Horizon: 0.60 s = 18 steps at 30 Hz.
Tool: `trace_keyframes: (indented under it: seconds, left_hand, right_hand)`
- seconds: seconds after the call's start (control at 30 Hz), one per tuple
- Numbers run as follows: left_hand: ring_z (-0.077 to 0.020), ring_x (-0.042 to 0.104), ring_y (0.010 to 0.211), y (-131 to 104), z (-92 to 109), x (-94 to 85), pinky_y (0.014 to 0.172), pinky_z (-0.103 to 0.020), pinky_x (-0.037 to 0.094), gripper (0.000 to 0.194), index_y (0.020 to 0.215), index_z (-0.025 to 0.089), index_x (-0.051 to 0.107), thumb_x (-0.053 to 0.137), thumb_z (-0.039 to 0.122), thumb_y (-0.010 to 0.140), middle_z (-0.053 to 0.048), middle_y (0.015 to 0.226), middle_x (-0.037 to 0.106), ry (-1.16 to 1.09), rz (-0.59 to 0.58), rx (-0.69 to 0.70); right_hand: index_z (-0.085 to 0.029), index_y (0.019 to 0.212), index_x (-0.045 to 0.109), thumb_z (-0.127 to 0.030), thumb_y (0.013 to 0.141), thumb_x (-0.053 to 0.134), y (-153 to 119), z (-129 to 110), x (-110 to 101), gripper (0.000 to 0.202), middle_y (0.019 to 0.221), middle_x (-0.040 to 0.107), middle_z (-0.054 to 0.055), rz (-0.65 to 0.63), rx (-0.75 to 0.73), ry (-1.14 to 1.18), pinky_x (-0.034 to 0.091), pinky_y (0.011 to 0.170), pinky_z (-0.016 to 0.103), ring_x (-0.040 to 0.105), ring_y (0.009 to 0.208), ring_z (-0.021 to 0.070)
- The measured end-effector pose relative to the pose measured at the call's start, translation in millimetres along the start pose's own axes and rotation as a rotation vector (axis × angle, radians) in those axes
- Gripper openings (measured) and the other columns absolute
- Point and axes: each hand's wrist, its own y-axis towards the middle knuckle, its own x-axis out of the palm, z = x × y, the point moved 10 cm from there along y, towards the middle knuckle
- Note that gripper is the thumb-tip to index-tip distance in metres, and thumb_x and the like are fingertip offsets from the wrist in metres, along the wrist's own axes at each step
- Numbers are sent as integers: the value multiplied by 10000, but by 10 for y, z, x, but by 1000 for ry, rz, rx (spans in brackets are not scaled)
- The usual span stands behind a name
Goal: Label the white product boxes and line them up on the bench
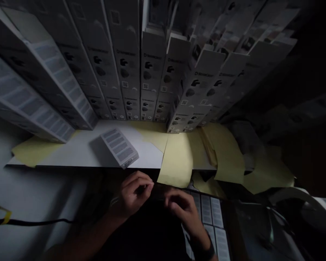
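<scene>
My left hand (136,192) hovers just off the front edge of the white shelf, with thumb and forefinger tips pinched together. Anything between those tips is too small or dim to make out. Lower and to the right, my right hand (184,210) has its fingers curled in toward the thumb, and shadow hides what they may hold. The two hands are apart. Closest to my left hand is a small printed carton (119,146) lying at a slant on the white shelf (81,154). A yellow paper sheet (176,161) hangs over the shelf edge above my right hand.
Tall stacks of printed boxes (125,72) line the back of the shelf. More stacked boxes (49,72) lean at left. Below my right arm are several small cartons (221,241). Other yellow sheets (228,152) droop at right, and a black cable (43,223) runs at lower left.
</scene>
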Motion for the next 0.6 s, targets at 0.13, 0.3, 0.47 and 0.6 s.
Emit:
trace_keyframes:
  seconds: [0.13, 0.3, 0.47, 0.6]
  left_hand:
    - [-77, 636, 819, -53, 13, -124, 739, -185, 526, 114, 890, 182, 665, 617, 79, 879, 1, 857, 663, 28, 57, 20]
    - [-77, 631, 838, -87, -139, -334, 768, -183, 518, 100, 886, 197, 665, 621, 108, 893, 5, 858, 653, -8, 126, -70]
    - [-138, 634, 928, -147, -249, -710, 832, -282, 548, 242, 1156, 221, 627, 587, 321, 939, -51, 1056, 658, -54, 329, 19]
    - [-248, 568, 1246, -34, -352, -888, 1119, -462, 420, 426, 1214, 240, 592, 746, 328, 827, -69, 1218, 660, 353, 374, 95]
  right_hand:
    - [-226, 958, 751, -254, 848, 710, 298, -371, 157, 120, 852, 676, 45, 224, -249, -65, 476, 710, 267, 617, 790, 167]
    - [-174, 818, 677, -156, 905, 622, 534, -786, 495, 105, 748, 644, 30, 94, -481, -242, 465, 645, 246, 596, 699, 134]
    - [-175, 888, 629, -51, 895, 595, 623, -1207, 562, 129, 755, 593, 24, 161, -758, -473, 428, 589, 234, 555, 675, 117]
    - [-180, 1008, 635, -17, 870, 626, 771, -1255, 695, 213, 813, 609, 47, 212, -1019, -728, 449, 614, 250, 565, 724, 133]
